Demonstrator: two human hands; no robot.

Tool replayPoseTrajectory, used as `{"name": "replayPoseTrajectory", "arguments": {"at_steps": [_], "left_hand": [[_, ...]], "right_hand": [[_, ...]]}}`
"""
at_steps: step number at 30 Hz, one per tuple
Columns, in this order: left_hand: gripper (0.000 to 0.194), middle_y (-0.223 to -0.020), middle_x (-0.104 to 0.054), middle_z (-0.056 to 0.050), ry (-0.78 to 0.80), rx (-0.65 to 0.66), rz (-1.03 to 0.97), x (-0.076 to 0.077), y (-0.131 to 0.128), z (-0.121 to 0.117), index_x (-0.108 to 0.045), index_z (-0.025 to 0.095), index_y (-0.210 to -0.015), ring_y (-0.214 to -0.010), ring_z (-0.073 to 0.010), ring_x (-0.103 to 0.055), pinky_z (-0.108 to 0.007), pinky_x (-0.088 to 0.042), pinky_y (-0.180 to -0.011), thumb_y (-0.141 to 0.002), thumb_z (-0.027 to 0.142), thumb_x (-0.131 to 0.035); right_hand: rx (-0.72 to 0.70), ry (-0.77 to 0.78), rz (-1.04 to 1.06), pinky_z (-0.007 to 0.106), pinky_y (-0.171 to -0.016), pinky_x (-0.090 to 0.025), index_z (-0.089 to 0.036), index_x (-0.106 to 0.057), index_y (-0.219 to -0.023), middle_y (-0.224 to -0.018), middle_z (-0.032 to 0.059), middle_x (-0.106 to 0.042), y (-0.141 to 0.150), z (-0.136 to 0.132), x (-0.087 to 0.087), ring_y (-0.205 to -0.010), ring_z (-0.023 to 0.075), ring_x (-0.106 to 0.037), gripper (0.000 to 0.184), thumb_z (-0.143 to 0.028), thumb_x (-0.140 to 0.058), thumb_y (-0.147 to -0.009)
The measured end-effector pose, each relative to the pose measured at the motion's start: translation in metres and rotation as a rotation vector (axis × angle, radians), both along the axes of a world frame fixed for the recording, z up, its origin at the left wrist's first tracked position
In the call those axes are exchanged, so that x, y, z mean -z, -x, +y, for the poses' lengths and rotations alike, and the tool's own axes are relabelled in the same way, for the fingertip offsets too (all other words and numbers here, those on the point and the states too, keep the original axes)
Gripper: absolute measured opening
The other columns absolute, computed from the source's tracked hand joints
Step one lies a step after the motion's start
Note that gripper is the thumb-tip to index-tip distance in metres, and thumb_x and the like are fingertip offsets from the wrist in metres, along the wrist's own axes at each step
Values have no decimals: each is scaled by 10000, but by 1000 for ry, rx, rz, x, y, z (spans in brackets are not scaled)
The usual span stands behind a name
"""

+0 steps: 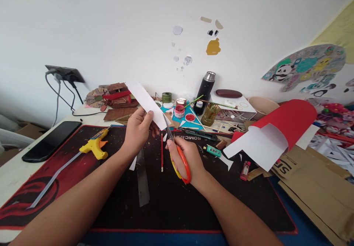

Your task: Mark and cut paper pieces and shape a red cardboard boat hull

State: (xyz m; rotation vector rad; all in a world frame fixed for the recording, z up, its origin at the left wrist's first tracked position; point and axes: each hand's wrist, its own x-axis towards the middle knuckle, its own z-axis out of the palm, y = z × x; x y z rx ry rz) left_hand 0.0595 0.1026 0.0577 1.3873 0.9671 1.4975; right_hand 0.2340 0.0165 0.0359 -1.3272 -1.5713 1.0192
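My left hand [140,125] pinches a long white paper strip [148,104], thumb on top, holding it raised and slanted above the mat. In my right hand [189,155] is a pair of scissors [184,167] with orange and yellow handles. The blades meet the lower right end of the strip; whether they have cut into it cannot be made out. Beneath my hands lie a red pencil [162,154] and a metal ruler [142,181] on the black mat [177,209]. A small white paper scrap [133,164] sits beside the ruler.
A yellow glue gun [95,144] and a black phone [52,141] lie at left. Behind stand an open red paint jar [179,111] and a black thermos [205,89]. At right are a green lighter [212,150], a curled red sheet [287,122] and brown cardboard [318,187].
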Motion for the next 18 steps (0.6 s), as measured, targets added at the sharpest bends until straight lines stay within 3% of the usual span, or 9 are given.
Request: {"name": "replayPoseTrajectory", "arguments": {"at_steps": [11,18], "left_hand": [[170,-569,-644,33,34,-2,-14,2,-2,1,-620,212,-904,-375,-143,-563,-228,-443,-340,-978,361,-653],[169,-577,-649,29,46,-8,-19,3,-1,2,-615,212,-897,-385,-142,-557,-228,-434,-351,-973,358,-653]], "right_hand": [[-16,30,61,259,-476,-389,-227,-689,-908,-583,-36,-571,1,0,7,-422,132,-518,453,-635,-565,-1063],[-71,83,171,232,-451,-464,-214,-696,-930,-601,-35,-624,0,2,6,-429,143,-624,500,-691,-595,-1042]]}}
